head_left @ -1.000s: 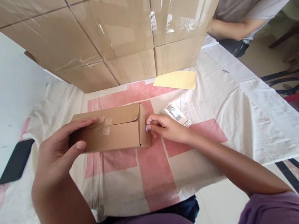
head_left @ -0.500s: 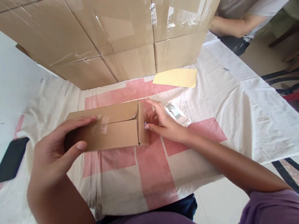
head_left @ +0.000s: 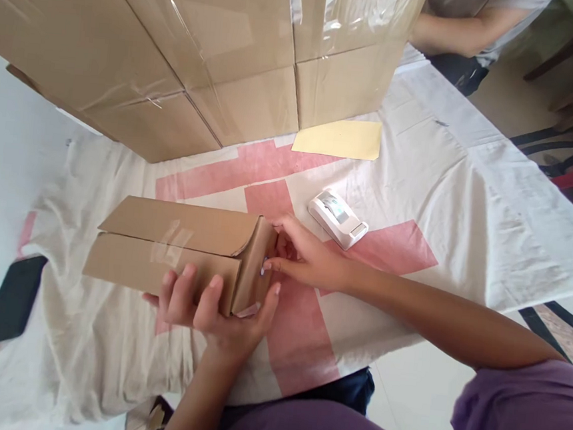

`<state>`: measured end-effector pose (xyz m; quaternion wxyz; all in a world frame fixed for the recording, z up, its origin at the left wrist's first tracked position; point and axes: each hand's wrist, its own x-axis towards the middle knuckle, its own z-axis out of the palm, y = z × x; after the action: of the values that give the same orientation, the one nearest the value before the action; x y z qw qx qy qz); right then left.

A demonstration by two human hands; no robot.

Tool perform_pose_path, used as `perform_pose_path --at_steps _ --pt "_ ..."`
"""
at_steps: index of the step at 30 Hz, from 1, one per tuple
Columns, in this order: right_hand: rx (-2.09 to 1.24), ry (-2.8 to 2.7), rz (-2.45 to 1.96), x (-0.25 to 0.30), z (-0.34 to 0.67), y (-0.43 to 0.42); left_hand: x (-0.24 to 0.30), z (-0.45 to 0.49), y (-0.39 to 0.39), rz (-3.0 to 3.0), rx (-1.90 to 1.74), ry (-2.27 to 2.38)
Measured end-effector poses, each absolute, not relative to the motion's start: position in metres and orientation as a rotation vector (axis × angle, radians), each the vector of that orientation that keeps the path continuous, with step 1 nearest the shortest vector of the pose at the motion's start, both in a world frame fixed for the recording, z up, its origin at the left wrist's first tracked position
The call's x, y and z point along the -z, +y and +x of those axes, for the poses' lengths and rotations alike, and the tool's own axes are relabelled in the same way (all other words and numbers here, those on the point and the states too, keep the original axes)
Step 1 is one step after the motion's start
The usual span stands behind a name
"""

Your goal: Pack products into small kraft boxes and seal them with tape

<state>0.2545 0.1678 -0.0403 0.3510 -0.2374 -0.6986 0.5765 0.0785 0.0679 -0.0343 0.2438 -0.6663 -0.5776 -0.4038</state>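
Observation:
A long cardboard box (head_left: 180, 226) lies on the cloth-covered table, its two top flaps meeting along a seam with a short strip of clear tape (head_left: 166, 239) across it. My left hand (head_left: 223, 310) grips the box at its near right corner, fingers over the top and thumb at the end. At the box's right end is my right hand (head_left: 301, 250), its fingers curled and the thumb pressed in. A tiny bluish-white spot shows by that thumb tip; I cannot make out what it is. Beyond the right hand rests a small white device (head_left: 339, 219) with a glossy window.
Tall stacked cartons (head_left: 246, 44) wrapped in clear tape stand at the back. A yellow paper piece (head_left: 341, 138) lies before them. On the left is a black phone (head_left: 13, 299). Another person's arm (head_left: 462, 36) shows at the top right.
My left hand has moved from the box's left end to its near right corner. The box has turned slightly and shifted left and nearer, and my right hand remains at its right end.

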Motion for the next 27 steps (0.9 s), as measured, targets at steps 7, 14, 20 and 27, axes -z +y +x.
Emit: perform_pose_path --at_steps 7,14,20,27 --pt "-1.254 -2.011 -0.617 0.042 0.258 0.169 0.048 0.083 0.068 -1.721 1.158 -1.630" --pt "-1.146 -2.030 -0.570 0.045 0.254 0.174 0.045 0.080 0.064 -1.791 1.201 -1.671" --pt "-1.258 -1.976 -0.577 0.044 0.249 0.167 0.034 0.073 0.062 -1.862 1.257 -1.585" --pt "-0.537 -1.823 -0.438 0.004 0.278 0.185 -0.021 0.093 0.099 -1.989 1.462 -1.391"
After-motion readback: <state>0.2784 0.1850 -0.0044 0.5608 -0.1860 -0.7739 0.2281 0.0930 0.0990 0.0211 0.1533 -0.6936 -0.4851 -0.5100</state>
